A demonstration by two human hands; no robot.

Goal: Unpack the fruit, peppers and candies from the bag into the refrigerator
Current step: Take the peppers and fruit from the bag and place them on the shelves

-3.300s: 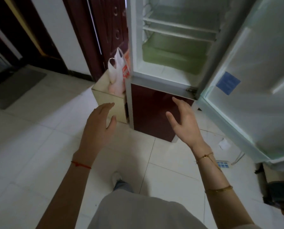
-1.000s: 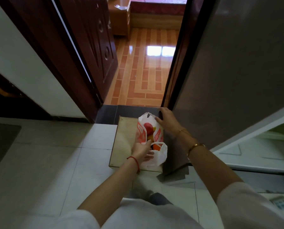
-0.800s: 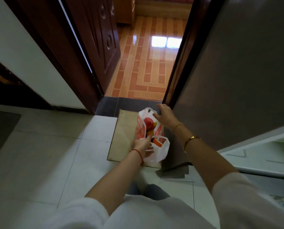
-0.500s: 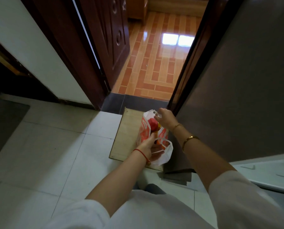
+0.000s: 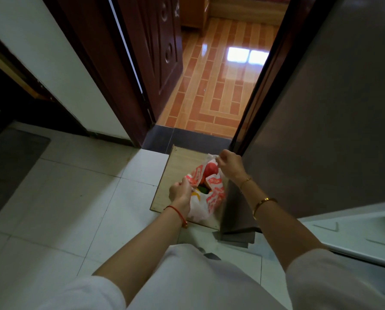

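A white plastic bag with red print [image 5: 211,199] sits on a low wooden box [image 5: 178,168] beside the refrigerator. My left hand [image 5: 179,193] pinches the bag's near left edge. My right hand [image 5: 228,163] pinches the far handle and holds it up. The mouth gapes between them, showing a red round fruit [image 5: 210,171], something green [image 5: 202,189] and something yellow [image 5: 195,195]. The refrigerator's grey side [image 5: 321,130] fills the right, and a strip of its white interior [image 5: 355,229] shows at lower right.
An open dark wooden door [image 5: 155,52] and its frame lead into a room with an orange tiled floor [image 5: 220,86]. White floor tiles [image 5: 75,198] spread to the left, with a grey mat [image 5: 10,166] at the far left. My foot is just below the box.
I have moved from the open fridge to the bag. Over the last second both hands took hold of the bag's edges and pulled its mouth wider apart.
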